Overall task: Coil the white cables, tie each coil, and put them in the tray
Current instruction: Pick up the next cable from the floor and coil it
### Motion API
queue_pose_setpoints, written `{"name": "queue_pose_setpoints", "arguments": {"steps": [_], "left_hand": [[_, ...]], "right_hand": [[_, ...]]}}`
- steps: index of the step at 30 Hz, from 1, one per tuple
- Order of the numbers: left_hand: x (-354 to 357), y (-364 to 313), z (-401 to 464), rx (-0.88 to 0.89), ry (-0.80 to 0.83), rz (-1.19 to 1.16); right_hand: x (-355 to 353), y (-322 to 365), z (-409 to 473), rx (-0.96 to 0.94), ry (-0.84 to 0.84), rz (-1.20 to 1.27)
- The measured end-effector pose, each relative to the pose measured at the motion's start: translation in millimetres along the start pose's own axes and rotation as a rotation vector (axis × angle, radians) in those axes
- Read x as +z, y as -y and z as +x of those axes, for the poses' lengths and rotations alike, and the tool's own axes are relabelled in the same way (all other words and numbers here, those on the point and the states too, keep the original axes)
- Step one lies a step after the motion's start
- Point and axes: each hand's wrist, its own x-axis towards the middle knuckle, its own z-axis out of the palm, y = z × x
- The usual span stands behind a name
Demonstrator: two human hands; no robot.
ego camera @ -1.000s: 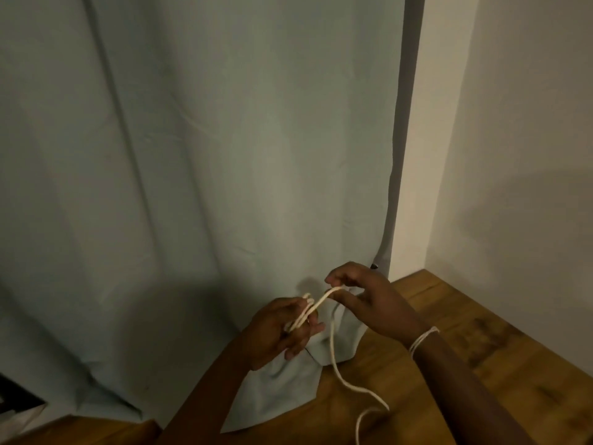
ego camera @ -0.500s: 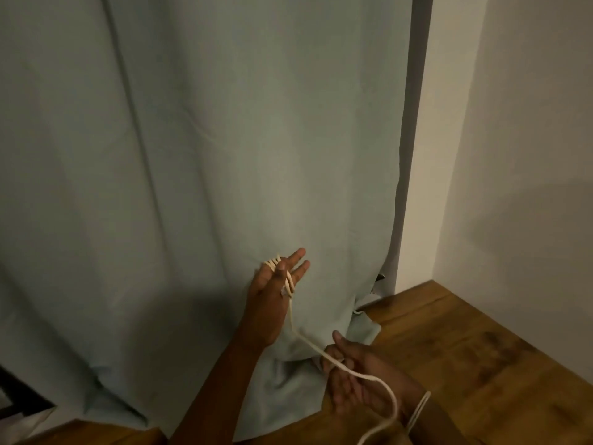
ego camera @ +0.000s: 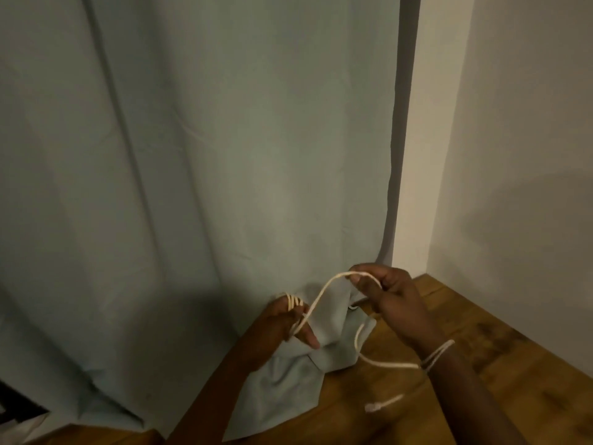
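A thin white cable (ego camera: 324, 289) runs between both hands above the wooden table. Several turns of it are looped around the fingers of my left hand (ego camera: 282, 322), which sits low in the middle. My right hand (ego camera: 390, 300) is higher and to the right, pinching the cable between thumb and fingers at the top of an arch. From there the cable drops behind the right hand, curves along the table and ends in a small connector (ego camera: 373, 406). A white band (ego camera: 438, 354) circles my right wrist. No tray is in view.
A pale blue curtain (ego camera: 192, 187) hangs behind the hands, its hem bunched on the wooden table (ego camera: 481, 364). A cream wall (ego camera: 513, 155) closes the right side and meets the table's far edge. A dark object shows at the bottom left corner.
My right hand rose from low near the table to above and right of the left, drawing the cable up into an arch. My left hand dropped and its fingers curled over the loops.
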Motion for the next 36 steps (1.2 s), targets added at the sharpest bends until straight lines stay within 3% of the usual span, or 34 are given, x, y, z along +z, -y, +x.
{"name": "queue_pose_setpoints", "arguments": {"steps": [2,5,7,11,14,16,18,20,22,23,25,27,31,33,36], "left_hand": [[8,1,-10,-0.086,0.170,-0.314],[18,-7,-18,-0.069,0.361,-0.676],[19,-10,-15,0.025,0.335,-0.855],[20,-21,-5,0.132,0.080,-0.931],[25,-20,2,0.137,-0.112,-0.688],[21,-13,9,0.243,-0.243,-0.168],[19,-7,9,0.276,-0.205,0.259],[12,8,8,0.246,-0.167,0.534],[9,21,5,0.139,-0.116,0.620],[12,22,3,0.030,-0.055,0.516],[15,18,4,-0.148,0.016,0.063],[20,3,1,-0.123,0.148,-0.341],[25,-11,4,-0.058,0.510,-0.664],[24,-19,6,-0.043,0.501,-0.817],[29,-38,13,0.030,0.207,-1.042]], "right_hand": [[-3,-18,16,0.033,-0.098,-0.082],[7,-48,17,0.082,-0.033,-0.120],[21,-59,7,0.111,0.026,-0.138],[54,-67,-25,0.215,0.299,-0.157],[65,-56,-38,0.379,0.547,-0.135],[54,-41,-36,0.498,0.742,-0.169],[36,-26,-33,0.554,0.901,-0.180],[20,-11,-29,0.468,0.856,-0.231],[4,-6,-17,0.226,0.648,-0.347],[-3,-6,-10,0.093,0.540,-0.363],[-14,-7,3,-0.068,0.392,-0.301],[-16,-11,11,-0.133,0.291,-0.219],[-8,-36,16,-0.064,0.193,0.070],[-5,-45,15,0.039,0.185,0.214],[4,-51,9,0.213,0.240,0.329]]}}
